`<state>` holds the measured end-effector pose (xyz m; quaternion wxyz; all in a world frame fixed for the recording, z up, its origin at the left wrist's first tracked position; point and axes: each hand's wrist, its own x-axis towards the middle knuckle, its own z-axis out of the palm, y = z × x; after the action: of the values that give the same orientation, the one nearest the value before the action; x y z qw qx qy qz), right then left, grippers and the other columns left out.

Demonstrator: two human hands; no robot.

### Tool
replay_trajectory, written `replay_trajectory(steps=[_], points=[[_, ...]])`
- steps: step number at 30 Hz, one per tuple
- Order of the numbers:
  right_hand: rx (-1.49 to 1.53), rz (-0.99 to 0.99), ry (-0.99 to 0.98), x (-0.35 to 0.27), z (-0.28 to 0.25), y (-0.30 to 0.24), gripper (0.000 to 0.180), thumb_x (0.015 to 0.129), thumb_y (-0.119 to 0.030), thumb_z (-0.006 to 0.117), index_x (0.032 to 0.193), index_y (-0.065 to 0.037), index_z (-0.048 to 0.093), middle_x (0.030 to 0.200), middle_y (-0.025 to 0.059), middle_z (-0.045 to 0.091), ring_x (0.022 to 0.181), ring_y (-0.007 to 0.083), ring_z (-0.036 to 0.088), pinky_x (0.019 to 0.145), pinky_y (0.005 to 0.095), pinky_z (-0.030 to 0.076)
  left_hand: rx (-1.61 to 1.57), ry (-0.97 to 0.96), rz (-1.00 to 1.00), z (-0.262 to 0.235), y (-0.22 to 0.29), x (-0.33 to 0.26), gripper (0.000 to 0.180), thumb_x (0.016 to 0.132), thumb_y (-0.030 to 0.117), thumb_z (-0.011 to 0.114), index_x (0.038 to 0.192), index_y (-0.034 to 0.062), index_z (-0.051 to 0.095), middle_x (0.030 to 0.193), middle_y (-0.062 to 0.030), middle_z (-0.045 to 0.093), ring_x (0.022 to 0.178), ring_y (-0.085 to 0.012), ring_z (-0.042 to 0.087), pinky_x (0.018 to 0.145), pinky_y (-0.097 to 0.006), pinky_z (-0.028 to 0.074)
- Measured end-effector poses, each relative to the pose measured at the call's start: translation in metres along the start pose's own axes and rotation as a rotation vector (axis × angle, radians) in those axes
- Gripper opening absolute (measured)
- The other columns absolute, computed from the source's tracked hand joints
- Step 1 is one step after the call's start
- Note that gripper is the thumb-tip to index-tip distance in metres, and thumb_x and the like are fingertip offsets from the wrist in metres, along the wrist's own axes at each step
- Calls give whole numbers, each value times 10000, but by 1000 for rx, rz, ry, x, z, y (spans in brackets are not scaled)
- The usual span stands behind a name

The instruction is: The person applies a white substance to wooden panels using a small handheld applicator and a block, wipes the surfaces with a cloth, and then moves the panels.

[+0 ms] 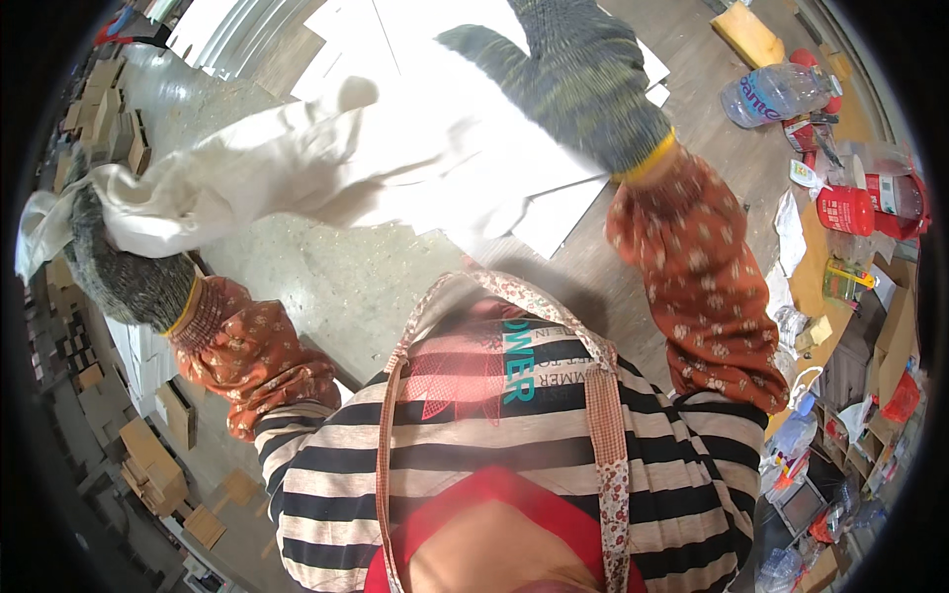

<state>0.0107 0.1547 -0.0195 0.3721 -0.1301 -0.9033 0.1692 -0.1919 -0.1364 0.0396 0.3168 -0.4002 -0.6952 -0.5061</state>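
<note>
Both my hands wear dark knitted work gloves with yellow cuffs. At the far left, my left hand (pixel 129 262) is closed around the end of a crumpled white cloth (pixel 213 188). The cloth stretches from there toward the middle, where it is blurred and hard to tell from the bright white boards (pixel 554 212) beneath. My right hand (pixel 583 84) lies over the white boards with its thumb spread away from the fingers. Its fingertips run past the upper edge of the view, and nothing shows in its grip.
Stacked white panels (pixel 222 35) stand at the upper left. Brown cardboard pieces (pixel 153 460) lie along the left. On the right is a cluttered wooden surface with a clear plastic bottle (pixel 776 96), a yellow sponge-like block (pixel 748 35) and a red container (pixel 845 210).
</note>
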Motion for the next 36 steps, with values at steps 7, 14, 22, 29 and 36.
replay_trajectory(steps=[7, 14, 22, 29, 36], points=[[-608, -64, -66, -44, 62, 70, 513, 912, -415, 563, 1302, -87, 501, 1195, 126, 609, 1090, 279, 585, 935, 388, 473, -353, -573, 41, 102, 16, -67, 147, 852, 114, 683, 943, -1, 671, 639, -98, 667, 493, -141, 626, 422, -265, 526], [-330, 71, -168, -35, 56, 54, 442, 858, -372, 591, 1176, -66, 601, 1233, 182, 576, 1170, 331, 507, 1029, 461, 333, -138, -924, 105, 118, -4, -102, 259, 883, 218, 655, 1010, -7, 674, 807, -135, 702, 694, -194, 688, 621, -301, 550], [-142, 67, -257, -33, 54, 52, 407, 868, -316, 580, 1196, -78, 608, 1188, 143, 613, 1126, 309, 539, 1010, 430, 371, 155, -1190, 280, 125, 19, -78, 212, 837, 245, 666, 908, 48, 700, 980, -111, 678, 837, -245, 657, 741, -355, 529], [-151, 39, -244, -33, 56, 54, 371, 861, -284, 579, 1171, -87, 628, 1184, 131, 622, 1139, 287, 540, 1016, 425, 367, -346, -959, 510, 141, -1, -113, 416, 777, 245, 686, 1167, 122, 604, 1294, -132, 541, 1090, -338, 557, 910, -438, 453], [-161, -7, -244, -39, 58, 62, 363, 860, -266, 573, 1171, -84, 624, 1187, 126, 621, 1130, 281, 547, 1019, 423, 364, -4, -1214, 569, 103, 21, -113, 545, 673, 169, 756, 1171, 50, 569, 1136, -170, 572, 977, -347, 578, 795, -435, 501]])
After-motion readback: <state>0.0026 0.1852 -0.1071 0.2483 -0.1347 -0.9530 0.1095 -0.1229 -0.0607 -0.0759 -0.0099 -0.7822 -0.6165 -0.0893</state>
